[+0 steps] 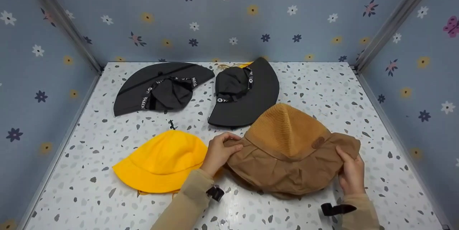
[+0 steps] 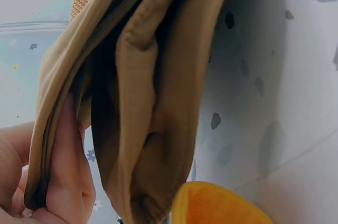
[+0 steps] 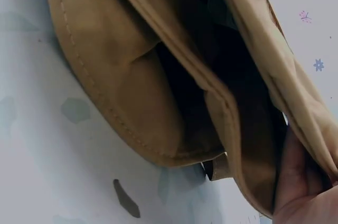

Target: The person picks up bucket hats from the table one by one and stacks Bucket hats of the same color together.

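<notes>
A brown sun hat (image 1: 290, 172) with a tan ribbed crown and a wide, wavy brim is held up in front, at the right of the head view. At the brim's left edge my left hand (image 1: 220, 153) pinches the cloth between thumb and fingers. My right hand (image 1: 351, 172) grips the opposite edge, thumb on top. In the left wrist view the folded brim (image 2: 158, 92) hangs beside the fingers. Brim layers (image 3: 121, 76) also fill the right wrist view, with fingers tucked under the edge. Just left of my left hand lies a yellow bucket hat (image 1: 165, 158), partly behind the wrist.
Two dark grey wide-brimmed hats lie toward the back, one hat (image 1: 161, 86) at left and another hat (image 1: 247, 93) in the middle, partly behind the brown one. Something yellow with a cord (image 1: 247, 65) peeks out behind it. Flower-patterned walls (image 1: 222, 14) enclose the speckled tabletop (image 1: 86, 151).
</notes>
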